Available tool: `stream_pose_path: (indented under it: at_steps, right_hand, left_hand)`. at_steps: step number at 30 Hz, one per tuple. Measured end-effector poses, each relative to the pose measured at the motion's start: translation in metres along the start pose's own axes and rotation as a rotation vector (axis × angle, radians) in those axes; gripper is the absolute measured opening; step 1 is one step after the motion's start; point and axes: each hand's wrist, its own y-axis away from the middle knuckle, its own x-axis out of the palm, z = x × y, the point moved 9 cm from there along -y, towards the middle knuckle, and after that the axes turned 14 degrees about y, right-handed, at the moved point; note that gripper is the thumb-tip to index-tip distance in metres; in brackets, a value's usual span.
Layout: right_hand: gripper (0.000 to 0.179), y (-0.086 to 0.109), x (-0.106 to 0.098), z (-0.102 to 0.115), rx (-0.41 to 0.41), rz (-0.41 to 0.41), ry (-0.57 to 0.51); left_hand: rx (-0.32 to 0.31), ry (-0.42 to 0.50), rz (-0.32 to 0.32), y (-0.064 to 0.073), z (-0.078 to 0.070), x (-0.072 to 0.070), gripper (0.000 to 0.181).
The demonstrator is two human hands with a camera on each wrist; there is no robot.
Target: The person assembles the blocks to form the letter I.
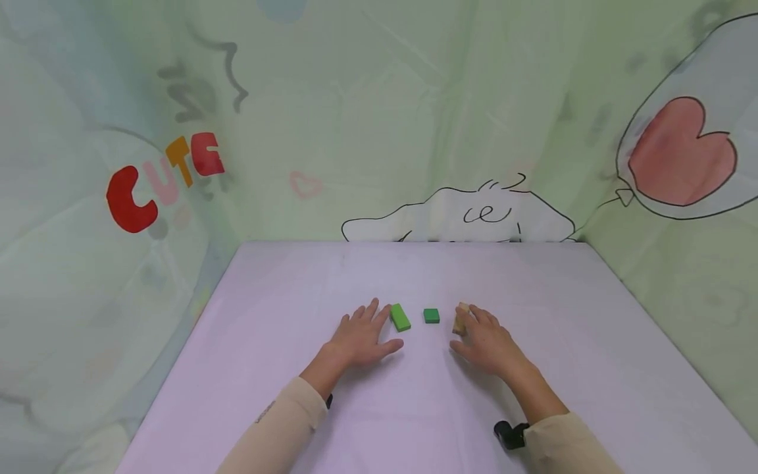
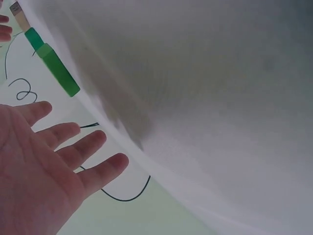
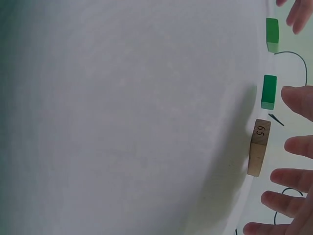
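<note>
The dark green block (image 1: 431,316) lies on the table (image 1: 426,421) and serves here as landmark. To its left, with a gap between, lies the light green block (image 1: 399,317), turned at a slant. To its right, also apart, is the wooden block (image 3: 258,148), which bears a printed mark on one face.

The left hand (image 1: 361,339) is to the left of the landmark, its fingers spread and released, just beside the light green block; I cannot tell if a fingertip touches it. The right hand (image 1: 488,341) is to the right, over the wooden block, fingers extended and grasping nothing.

As I judge, the three blocks form a loose row, none of them joined or lifted. Whether any handling is left, the pictures do not show.
</note>
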Motion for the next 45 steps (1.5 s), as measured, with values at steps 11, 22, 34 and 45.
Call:
stream_pose_path:
  at_steps: [11,22,34,45]
  right_hand:
    - [0.069,-0.006,-0.001,-0.002,-0.02,-0.031,-0.018]
    - [0.065,-0.009,0.001,-0.003,-0.02,-0.037,-0.04]
    - [0.062,-0.014,0.002,-0.006,-0.024,-0.03,-0.036]
    - [0.061,-0.019,0.008,-0.01,-0.013,0.01,-0.027]
  left_hand:
    - [-0.024,0.05,0.012,-0.003,0.002,0.008,0.082]
    - [-0.019,0.018,0.013,-0.004,0.001,0.009,0.083]
    - [-0.018,-0.002,0.013,-0.006,-0.004,0.011,0.081]
    - [0.005,-0.04,0.017,-0.002,-0.01,0.01,0.077]
